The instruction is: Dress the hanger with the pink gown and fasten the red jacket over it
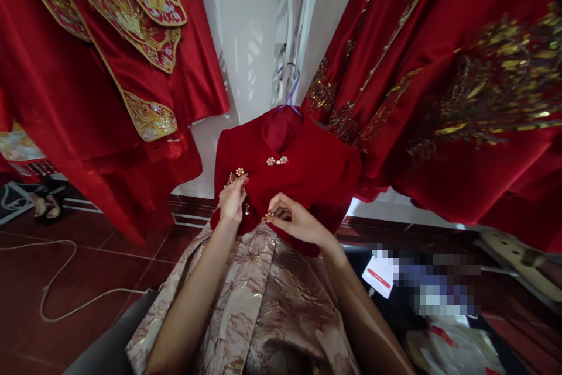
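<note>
A dark red velvet top (307,170) hangs on a purple hanger (292,94) in front of me, over a beige brocade skirt (263,299). It has pearl flower buttons (276,161) near the collar. My left hand (232,199) pinches the front flap of the top beside another pearl button (239,172). My right hand (295,222) is closed in a pinch on a small pearl button (267,218) at the lower front edge of the top.
Red satin gowns with gold embroidery hang at the left (109,71) and right (461,82). A white wall (250,41) is behind. A white cord (57,281) lies on the dark red tile floor. A white tag (380,274) and papers lie at lower right.
</note>
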`<state>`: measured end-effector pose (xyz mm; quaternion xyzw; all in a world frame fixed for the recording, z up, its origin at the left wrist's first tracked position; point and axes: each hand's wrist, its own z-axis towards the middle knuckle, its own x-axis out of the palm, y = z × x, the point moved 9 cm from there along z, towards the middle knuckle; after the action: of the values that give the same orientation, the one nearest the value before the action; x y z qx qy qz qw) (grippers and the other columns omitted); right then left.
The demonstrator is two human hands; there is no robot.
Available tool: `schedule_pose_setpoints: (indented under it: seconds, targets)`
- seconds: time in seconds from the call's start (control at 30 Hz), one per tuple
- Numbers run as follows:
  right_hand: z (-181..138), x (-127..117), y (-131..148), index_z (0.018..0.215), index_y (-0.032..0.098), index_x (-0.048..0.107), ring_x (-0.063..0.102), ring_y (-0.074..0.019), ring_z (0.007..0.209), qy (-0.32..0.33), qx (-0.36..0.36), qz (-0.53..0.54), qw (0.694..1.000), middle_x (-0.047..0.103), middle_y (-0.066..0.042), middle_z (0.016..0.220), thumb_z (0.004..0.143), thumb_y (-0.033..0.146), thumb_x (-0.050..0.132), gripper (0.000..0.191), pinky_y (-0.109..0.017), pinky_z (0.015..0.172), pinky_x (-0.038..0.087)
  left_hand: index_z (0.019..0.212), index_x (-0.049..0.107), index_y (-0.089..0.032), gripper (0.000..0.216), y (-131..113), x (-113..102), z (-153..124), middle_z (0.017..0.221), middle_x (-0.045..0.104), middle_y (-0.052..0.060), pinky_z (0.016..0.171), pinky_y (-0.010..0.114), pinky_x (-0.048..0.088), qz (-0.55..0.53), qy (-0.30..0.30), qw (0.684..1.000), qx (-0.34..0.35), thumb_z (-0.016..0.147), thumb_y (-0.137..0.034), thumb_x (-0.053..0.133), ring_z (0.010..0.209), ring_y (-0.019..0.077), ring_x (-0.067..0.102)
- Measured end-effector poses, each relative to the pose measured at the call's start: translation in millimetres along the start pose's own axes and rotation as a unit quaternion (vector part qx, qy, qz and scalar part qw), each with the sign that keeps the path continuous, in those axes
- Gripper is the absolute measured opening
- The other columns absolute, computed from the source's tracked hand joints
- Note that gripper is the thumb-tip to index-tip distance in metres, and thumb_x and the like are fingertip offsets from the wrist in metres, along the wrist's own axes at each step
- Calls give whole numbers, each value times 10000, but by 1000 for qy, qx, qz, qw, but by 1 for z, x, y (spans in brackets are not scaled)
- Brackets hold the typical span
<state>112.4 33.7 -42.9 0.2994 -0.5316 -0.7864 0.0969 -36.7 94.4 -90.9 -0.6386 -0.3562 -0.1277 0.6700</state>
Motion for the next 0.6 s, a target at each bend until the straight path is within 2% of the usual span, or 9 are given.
schedule_pose_setpoints:
  seconds: [0.2, 0.27, 0.33, 0.4, 0.47, 0.53, 0.6]
  targets:
    - [-1, -4, 3, 892, 199, 461, 524, -116, 745, 0, 1, -1, 1000, 529, -2, 827, 804, 223, 586, 155, -281, 704, 450, 850, 708, -150, 195, -5, 3, -4, 952, 707, 64, 734, 226, 475, 31, -11, 999, 21, 700, -272, 688, 814, 122, 648]
    - [-3, -5, 4, 900, 197, 463, 521, -113, 739, 14, 3, 3, 1000, 526, 2, 817, 811, 235, 585, 156, -276, 695, 445, 873, 706, -155, 247, -9, 15, -7, 933, 707, 67, 735, 244, 476, 47, 28, 998, 8, 729, -351, 664, 822, 141, 645]
    - [-7, -4, 4, 904, 191, 469, 517, -109, 732, 46, 8, 4, 999, 525, 6, 806, 813, 252, 592, 164, -268, 683, 438, 901, 704, -161, 316, -18, 38, -13, 909, 705, 72, 756, 269, 477, 95, 102, 990, 13, 770, -433, 614, 837, 164, 639]
    - [-12, -3, 4, 910, 183, 478, 519, -106, 729, 92, 21, -1, 996, 538, 5, 804, 806, 262, 607, 183, -258, 668, 431, 931, 699, -181, 319, -36, 65, -21, 913, 695, 64, 790, 283, 470, 174, 175, 966, 75, 791, -448, 592, 859, 175, 628]
    - [-19, -4, 3, 920, 177, 488, 526, -102, 723, 131, 39, -4, 991, 558, 1, 810, 792, 258, 624, 204, -248, 652, 427, 928, 695, -214, 239, -56, 91, -30, 930, 671, 49, 822, 283, 456, 261, 223, 923, 176, 782, -390, 626, 877, 173, 608]
    - [-26, -7, 3, 927, 176, 495, 533, -99, 716, 151, 54, -3, 987, 573, 0, 816, 785, 243, 626, 205, -240, 641, 425, 868, 693, -231, 160, -68, 109, -36, 913, 629, 48, 850, 288, 444, 336, 243, 874, 253, 740, -328, 683, 911, 187, 578]
    - [-30, -14, 3, 916, 178, 503, 533, -95, 705, 155, 66, -7, 986, 576, 4, 808, 781, 231, 624, 188, -235, 631, 423, 799, 678, -231, 130, -72, 119, -36, 883, 578, 60, 877, 309, 435, 391, 243, 837, 295, 698, -299, 724, 980, 225, 537]
